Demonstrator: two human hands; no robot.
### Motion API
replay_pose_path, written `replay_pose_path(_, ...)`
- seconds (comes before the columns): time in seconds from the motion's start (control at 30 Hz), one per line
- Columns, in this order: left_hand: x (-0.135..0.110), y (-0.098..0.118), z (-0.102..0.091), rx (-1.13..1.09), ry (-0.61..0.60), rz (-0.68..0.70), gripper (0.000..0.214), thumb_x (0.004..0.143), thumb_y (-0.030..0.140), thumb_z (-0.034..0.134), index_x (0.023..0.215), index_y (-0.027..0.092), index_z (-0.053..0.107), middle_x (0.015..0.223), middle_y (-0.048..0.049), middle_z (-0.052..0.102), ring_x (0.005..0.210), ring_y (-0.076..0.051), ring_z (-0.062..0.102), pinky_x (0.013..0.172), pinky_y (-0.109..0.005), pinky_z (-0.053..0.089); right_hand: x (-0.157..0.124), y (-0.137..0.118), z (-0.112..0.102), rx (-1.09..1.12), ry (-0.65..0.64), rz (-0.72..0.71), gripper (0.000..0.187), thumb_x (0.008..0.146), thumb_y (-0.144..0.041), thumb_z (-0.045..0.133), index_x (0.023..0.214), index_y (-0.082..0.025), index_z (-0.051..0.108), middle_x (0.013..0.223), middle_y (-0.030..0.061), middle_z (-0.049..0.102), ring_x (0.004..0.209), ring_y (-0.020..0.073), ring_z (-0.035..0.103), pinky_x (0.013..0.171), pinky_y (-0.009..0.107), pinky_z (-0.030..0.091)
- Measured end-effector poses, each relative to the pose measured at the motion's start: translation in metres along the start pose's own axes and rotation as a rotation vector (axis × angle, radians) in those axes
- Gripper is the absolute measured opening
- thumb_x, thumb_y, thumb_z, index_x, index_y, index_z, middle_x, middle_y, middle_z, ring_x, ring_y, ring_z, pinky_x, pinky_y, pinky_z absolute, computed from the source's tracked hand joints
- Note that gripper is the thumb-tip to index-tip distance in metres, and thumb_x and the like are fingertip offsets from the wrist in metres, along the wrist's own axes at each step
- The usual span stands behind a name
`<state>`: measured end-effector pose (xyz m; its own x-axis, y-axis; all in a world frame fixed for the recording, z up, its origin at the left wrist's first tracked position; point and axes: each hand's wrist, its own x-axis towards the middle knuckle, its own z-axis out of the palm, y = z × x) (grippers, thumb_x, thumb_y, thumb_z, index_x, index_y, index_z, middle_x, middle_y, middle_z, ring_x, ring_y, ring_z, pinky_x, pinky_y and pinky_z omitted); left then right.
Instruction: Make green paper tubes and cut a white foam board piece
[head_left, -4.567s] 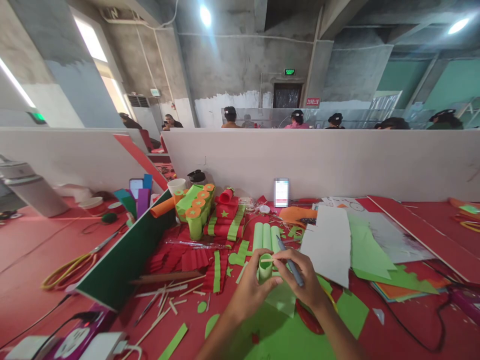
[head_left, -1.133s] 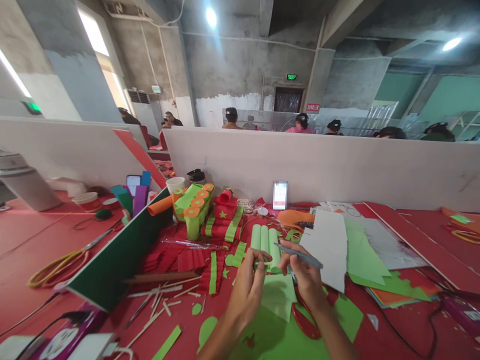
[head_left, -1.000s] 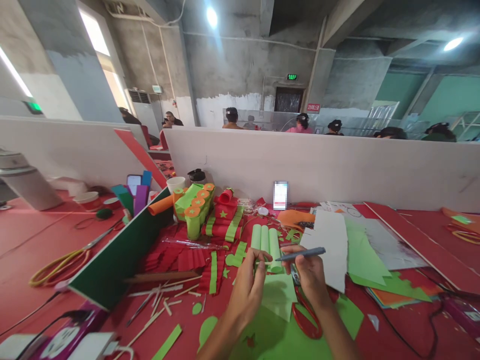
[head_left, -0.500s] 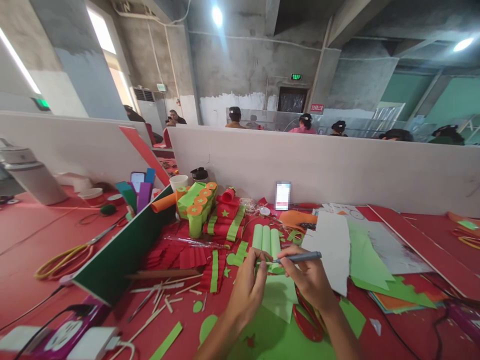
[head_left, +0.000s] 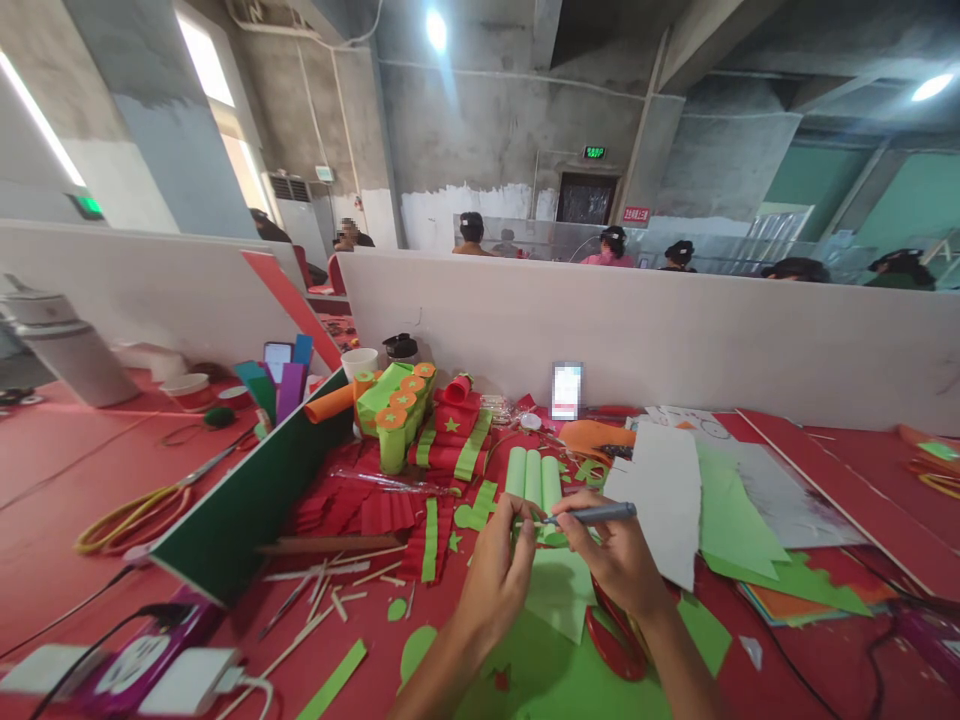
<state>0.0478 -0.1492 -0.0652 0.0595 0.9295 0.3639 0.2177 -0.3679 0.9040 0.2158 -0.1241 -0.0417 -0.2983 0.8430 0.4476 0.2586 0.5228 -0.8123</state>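
Note:
My right hand (head_left: 611,545) is closed on a grey pen (head_left: 606,513), its tip pointing left. The pen tip meets a small, thin pale piece (head_left: 534,522) pinched in my left hand (head_left: 501,560); its kind is too small to make out. Just behind both hands lie several pale green paper rolls (head_left: 533,472), side by side. Below my hands are a light green paper sheet (head_left: 559,595) and a larger bright green sheet (head_left: 555,690). Red-handled scissors (head_left: 613,640) rest under my right wrist, their blades hidden.
A green and orange paper model (head_left: 394,400) stands left beside red paper pieces (head_left: 454,425). Thin sticks (head_left: 319,600) lie scattered at left, near a dark green board (head_left: 225,520). White card (head_left: 664,500) and coloured sheets lie right. A phone (head_left: 566,390) leans on the partition (head_left: 645,340).
The pen in my right hand has shifted slightly left, towards my left fingers. My left hand holds almost the same place. The view has turned very slightly.

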Motion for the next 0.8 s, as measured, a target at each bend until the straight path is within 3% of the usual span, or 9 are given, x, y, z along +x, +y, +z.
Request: replay_pose_path(0.8,0.0003,-0.0004,-0.0005,-0.007,-0.007,0.003,0.017,0.098,0.034,0.039,0.092,0.021,0.049,0.090,-0.0043,0.059,0.081,-0.019,0.054,0.075,-0.030,0.041,-0.0001,0.0007,0.0008,0.005,0.011,0.004,0.021,0.092,-0.037,0.059,0.082,-0.022,0.069,0.074,0.0023,0.065,0.065,0.0166,0.060,0.064,0.027,0.049)
